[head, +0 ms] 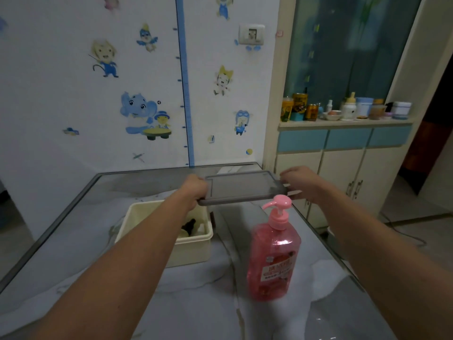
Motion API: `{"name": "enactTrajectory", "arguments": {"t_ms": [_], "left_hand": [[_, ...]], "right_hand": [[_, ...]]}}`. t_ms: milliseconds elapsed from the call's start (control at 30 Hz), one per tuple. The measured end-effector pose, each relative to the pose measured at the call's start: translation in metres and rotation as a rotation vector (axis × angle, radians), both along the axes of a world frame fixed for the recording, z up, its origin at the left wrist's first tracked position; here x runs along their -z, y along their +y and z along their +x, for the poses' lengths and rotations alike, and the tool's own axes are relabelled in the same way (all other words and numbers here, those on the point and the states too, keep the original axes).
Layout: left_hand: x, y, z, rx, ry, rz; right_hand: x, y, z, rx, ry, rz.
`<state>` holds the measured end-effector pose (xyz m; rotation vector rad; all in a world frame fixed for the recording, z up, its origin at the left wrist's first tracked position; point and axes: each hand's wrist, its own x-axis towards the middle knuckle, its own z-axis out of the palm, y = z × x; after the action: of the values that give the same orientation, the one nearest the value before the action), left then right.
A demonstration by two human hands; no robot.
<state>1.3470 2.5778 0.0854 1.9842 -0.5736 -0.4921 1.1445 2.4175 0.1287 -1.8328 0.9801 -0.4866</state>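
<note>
A grey rectangular board or tray (pixel 241 186) with a grooved rim hangs level above the far part of the marble-patterned table (pixel 196 303). My left hand (pixel 195 188) grips its left edge with the fingers curled under it. My right hand (pixel 297 179) holds the right edge, where a thin grey strip sticks out from under the fingers. Below and left of the board stands a cream plastic tub (pixel 193 244) with dark items inside, partly hidden by my left forearm.
A pink pump bottle of soap (pixel 274 253) stands upright on the table just in front of the board. The table's right edge runs close to a cream and blue cabinet (pixel 343 153) whose top carries several jars and bottles. A wall with cartoon stickers rises behind.
</note>
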Motion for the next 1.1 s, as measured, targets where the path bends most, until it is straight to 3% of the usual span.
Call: {"name": "enactTrajectory", "arguments": {"t_ms": [167,333,600,1100], "left_hand": [[-0.029,0.031,0.009,0.004,-0.065,0.04],[-0.047,0.065,0.021,0.013,-0.11,0.116],[-0.037,0.128,0.043,-0.029,-0.079,0.167],[0.035,0.181,0.052,-0.148,-0.141,0.105]], "right_hand": [[-0.027,0.014,0.011,-0.085,0.062,-0.031],[-0.05,0.037,0.025,-0.294,0.254,-0.11],[-0.048,0.09,0.068,-0.571,0.477,-0.185],[0.029,0.154,0.101,-0.59,0.509,-0.283]]}}
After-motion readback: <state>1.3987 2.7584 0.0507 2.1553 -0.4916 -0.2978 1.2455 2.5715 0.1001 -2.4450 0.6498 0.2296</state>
